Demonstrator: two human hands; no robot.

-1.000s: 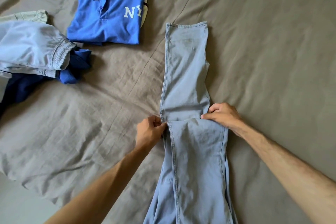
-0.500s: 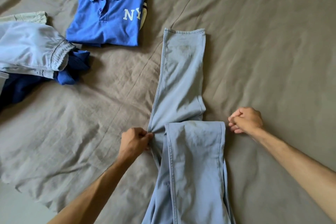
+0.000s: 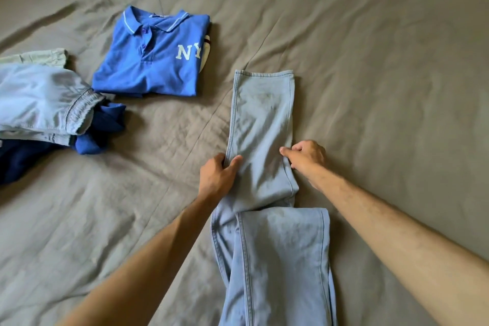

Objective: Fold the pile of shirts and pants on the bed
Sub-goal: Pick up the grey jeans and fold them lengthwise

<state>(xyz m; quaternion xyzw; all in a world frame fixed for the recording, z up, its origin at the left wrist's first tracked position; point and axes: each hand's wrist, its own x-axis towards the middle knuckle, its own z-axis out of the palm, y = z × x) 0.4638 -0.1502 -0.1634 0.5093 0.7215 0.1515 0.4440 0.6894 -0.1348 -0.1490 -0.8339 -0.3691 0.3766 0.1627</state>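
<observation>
1. currently, the light blue jeans [image 3: 264, 140] are lying lengthwise on the bed [image 3: 383, 87], legs stacked, the hem end pointing away from the person and the nearer part already doubled over itself.
2. change noted: half a second ago the right hand [image 3: 304, 157] was off the cloth, closed and resting just beside the fold; it is now back on the right edge of the leg. the left hand [image 3: 219, 174] has moved up from the fold line to a point further along the left edge.
3. meaning for the task — both hands are now sitting at matching points on opposite edges, which, in my judgement, is setting up the next fold of the far leg section toward the person.
4. left hand: fingers are curling under the left seam, thumb lying on top of the fabric — a pinch grip on the jeans.
5. right hand: fingers are bunched and curled at the right seam, thumb pointing inward across the cloth, pinching the edge.
6. both forearms are reaching forward, converging on the garment from either side.
7. elsewhere: a blue polo shirt [image 3: 153, 58] is lying folded at the far left, and an unfolded pile of clothes [image 3: 45, 108] is waiting at the left edge, so the task is only partly done.
</observation>
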